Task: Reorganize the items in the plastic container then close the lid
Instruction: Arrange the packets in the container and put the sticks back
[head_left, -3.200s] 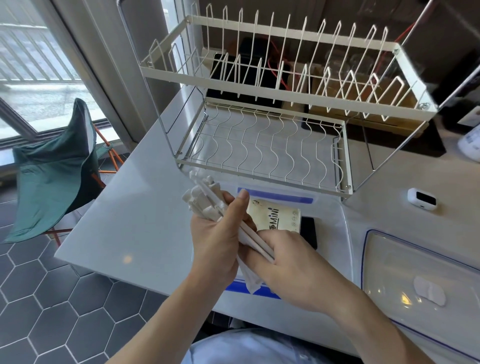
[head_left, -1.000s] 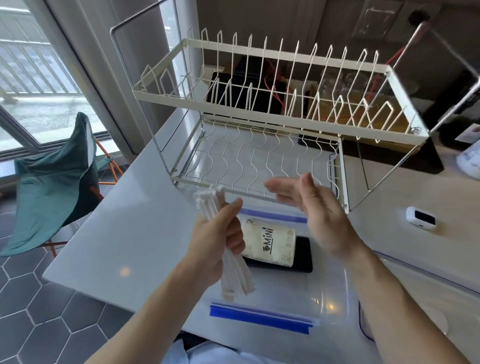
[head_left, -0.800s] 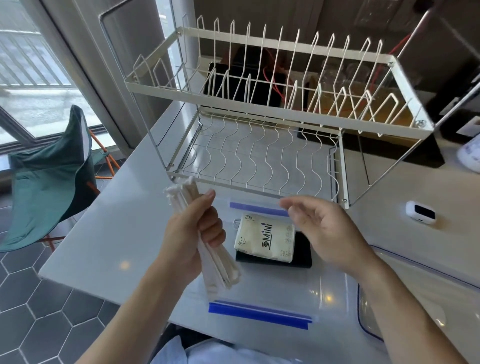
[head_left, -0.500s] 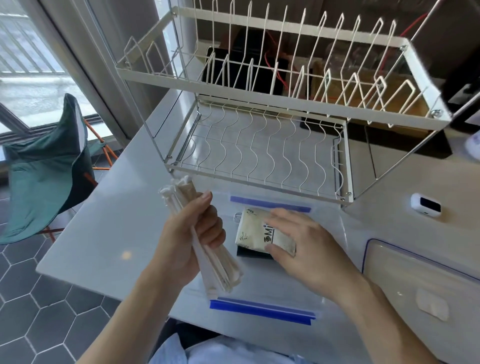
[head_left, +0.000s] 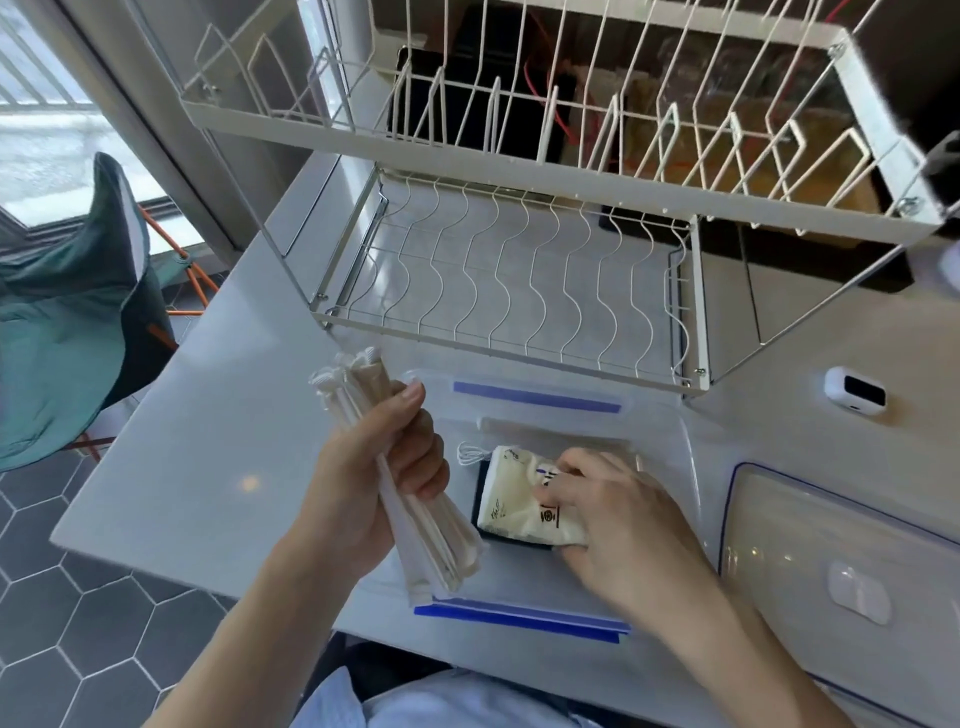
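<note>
Left hand (head_left: 374, 483) grips wrapped utensils (head_left: 415, 499); right hand (head_left: 618, 514) apparently pinches tissue pack (head_left: 519, 499) beneath dish rack (head_left: 519, 291).

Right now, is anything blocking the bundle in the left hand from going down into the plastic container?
Partly. The right hand grips the tissue pack in the middle of the container, directly beside the wrapped bundle held by the left hand. No lid covers it.

Your left hand (head_left: 374, 483) and right hand (head_left: 618, 525) are bare, both forearms uncovered; you wear a pale blue garment (head_left: 431, 701), creased across your front.
</note>
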